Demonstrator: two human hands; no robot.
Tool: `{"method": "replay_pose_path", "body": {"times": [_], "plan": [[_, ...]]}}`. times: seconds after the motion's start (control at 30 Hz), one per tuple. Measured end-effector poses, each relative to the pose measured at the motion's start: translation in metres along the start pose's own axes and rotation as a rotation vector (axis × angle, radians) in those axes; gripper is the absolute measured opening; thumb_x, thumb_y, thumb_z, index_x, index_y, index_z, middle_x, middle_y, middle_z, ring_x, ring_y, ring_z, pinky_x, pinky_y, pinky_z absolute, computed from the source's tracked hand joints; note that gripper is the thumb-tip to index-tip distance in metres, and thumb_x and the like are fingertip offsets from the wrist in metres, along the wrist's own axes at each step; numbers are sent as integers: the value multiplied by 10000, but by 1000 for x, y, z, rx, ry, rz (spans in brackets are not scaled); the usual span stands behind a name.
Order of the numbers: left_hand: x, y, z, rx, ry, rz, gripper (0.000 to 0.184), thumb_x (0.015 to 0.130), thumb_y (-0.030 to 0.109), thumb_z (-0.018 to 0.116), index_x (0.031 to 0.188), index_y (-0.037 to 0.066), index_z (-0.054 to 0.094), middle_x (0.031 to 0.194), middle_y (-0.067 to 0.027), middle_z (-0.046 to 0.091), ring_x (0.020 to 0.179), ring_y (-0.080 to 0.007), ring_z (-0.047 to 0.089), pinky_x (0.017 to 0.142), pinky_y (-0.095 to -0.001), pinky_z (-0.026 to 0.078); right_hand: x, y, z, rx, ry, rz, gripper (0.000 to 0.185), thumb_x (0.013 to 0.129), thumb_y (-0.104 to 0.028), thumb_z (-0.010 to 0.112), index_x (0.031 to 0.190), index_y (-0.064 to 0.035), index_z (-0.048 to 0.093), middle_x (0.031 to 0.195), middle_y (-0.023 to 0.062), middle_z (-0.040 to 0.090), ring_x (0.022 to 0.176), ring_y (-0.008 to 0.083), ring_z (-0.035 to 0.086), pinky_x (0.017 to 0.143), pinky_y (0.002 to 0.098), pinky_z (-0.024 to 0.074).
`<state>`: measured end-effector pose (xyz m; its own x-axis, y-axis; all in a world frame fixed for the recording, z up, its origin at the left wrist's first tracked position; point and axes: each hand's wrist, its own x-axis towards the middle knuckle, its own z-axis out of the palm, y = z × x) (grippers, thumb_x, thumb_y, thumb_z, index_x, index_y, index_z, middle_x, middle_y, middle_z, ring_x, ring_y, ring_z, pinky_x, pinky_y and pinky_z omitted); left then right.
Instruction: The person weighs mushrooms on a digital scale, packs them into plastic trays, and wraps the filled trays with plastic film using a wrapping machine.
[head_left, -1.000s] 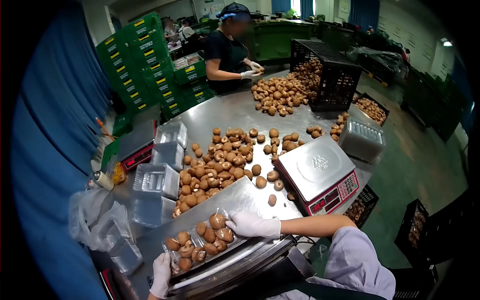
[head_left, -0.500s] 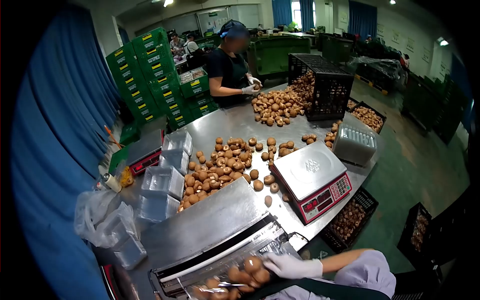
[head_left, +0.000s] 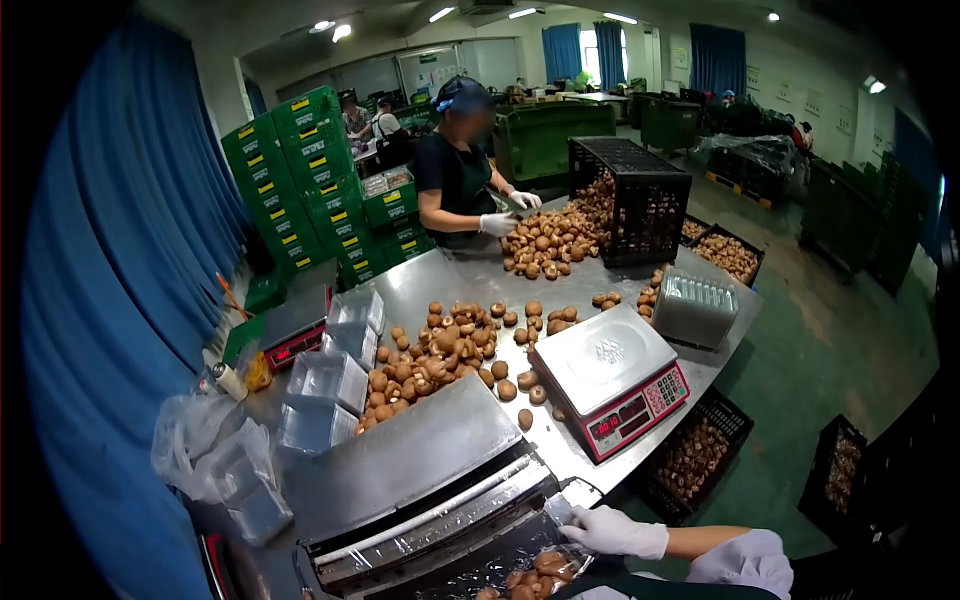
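My right hand (head_left: 617, 532), in a white glove, is at the bottom right, its fingers closed on the edge of clear plastic film (head_left: 560, 508). Below and left of it, brown mushrooms (head_left: 545, 574) lie under shiny film at the bottom edge, partly cut off. Whether a tray holds them is hidden. Film also stretches across the wrapping machine (head_left: 420, 545), which has a flat metal plate (head_left: 430, 435) behind it. My left hand is out of view.
Loose mushrooms (head_left: 440, 350) lie mid-table beside stacked clear trays (head_left: 325, 380). A scale (head_left: 605, 350) stands at the right, above a crate of mushrooms (head_left: 700, 450). Across the table, a co-worker's gloved hands (head_left: 500, 222) are at a mushroom heap by a tipped black crate (head_left: 640, 200).
The film-covered mushrooms have moved down and right, toward my body. My right hand has shifted slightly right, and film now lies across the machine. The co-worker's hands have separated.
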<state>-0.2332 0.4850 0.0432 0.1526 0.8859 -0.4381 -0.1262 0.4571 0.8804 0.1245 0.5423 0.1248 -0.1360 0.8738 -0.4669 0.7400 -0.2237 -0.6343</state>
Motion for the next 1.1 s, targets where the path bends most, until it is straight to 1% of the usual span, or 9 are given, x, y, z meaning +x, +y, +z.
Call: {"method": "replay_pose_path", "body": {"times": [0.1, 0.23, 0.3, 0.33, 0.37, 0.7, 0.93, 1.03, 1.1], "plan": [[10, 6, 40, -53, -27, -23, 325, 940, 299, 527, 1009, 1, 636, 790, -121, 647, 657, -249, 595, 615, -344, 501, -11, 51, 28, -220, -304, 12, 464, 961, -438, 379, 1068, -47, 604, 911, 221, 652, 866, 401, 624, 788, 431, 498], [24, 5, 88, -98, -56, -56, 310, 942, 289, 516, 1004, 8, 629, 800, -119, 644, 677, -247, 596, 628, -344, 502, -19, 50, 27, 109, -200, -86, 456, 998, -373, 332, 1096, -19, 602, 970, 218, 649, 918, 353, 627, 815, 382, 497], [34, 6, 114, -123, -62, -63, 302, 944, 284, 510, 1002, 11, 625, 805, -118, 643, 686, -246, 597, 634, -344, 503, -2, 62, 36, 921, -71, 30, 351, 994, -294, 395, 1091, -33, 609, 965, 130, 652, 895, 269, 630, 793, 329, 502], [38, 5, 127, -137, -55, -66, 299, 944, 281, 507, 1000, 12, 624, 807, -117, 642, 691, -245, 597, 637, -344, 503, 6, 70, 33, 1528, -221, 141, 296, 973, -274, 465, 1084, -49, 623, 996, 68, 625, 902, 185, 603, 796, 311, 498], [40, 5, 139, -154, -44, -61, 295, 945, 279, 504, 999, 14, 622, 810, -116, 641, 696, -245, 598, 641, -344, 503, 11, 69, 25, 1659, -324, 125, 303, 973, -276, 462, 1087, -45, 620, 1003, 74, 623, 912, 192, 600, 807, 317, 493], [91, 12, 265, -295, 62, -23, 260, 951, 253, 476, 986, 30, 604, 835, -110, 635, 746, -239, 601, 674, -345, 506, 21, 119, -84, 1549, -601, -67, 369, 979, -303, 429, 1123, -4, 590, 1070, 136, 604, 1010, 255, 572, 910, 379, 438], [124, 20, 327, -377, 139, 27, 238, 956, 235, 456, 977, 41, 591, 853, -106, 630, 781, -235, 603, 697, -346, 508, 46, 155, -180, 1062, -269, -252, 416, 982, -321, 406, 1148, 25, 568, 1118, 180, 590, 1078, 300, 552, 982, 422, 399], [131, 17, 345, -421, 172, 14, 229, 958, 228, 447, 973, 46, 586, 861, -104, 628, 796, -233, 604, 706, -346, 509, 66, 171, -229, 1696, -529, -368, 549, 939, -451, 448, 1179, 35, 539, 1195, 160, 574, 1216, 360, 458, 1044, 453, 352], [131, 14, 355, -432, 200, 6, 223, 959, 222, 442, 970, 49, 582, 866, -103, 627, 806, -232, 605, 713, -347, 509, 75, 176, -224, 1763, -805, -571, 650, 921, -552, 394, 1186, 20, 549, 1278, 183, 526, 1290, 357, 387, 1079, 475, 310]]}}
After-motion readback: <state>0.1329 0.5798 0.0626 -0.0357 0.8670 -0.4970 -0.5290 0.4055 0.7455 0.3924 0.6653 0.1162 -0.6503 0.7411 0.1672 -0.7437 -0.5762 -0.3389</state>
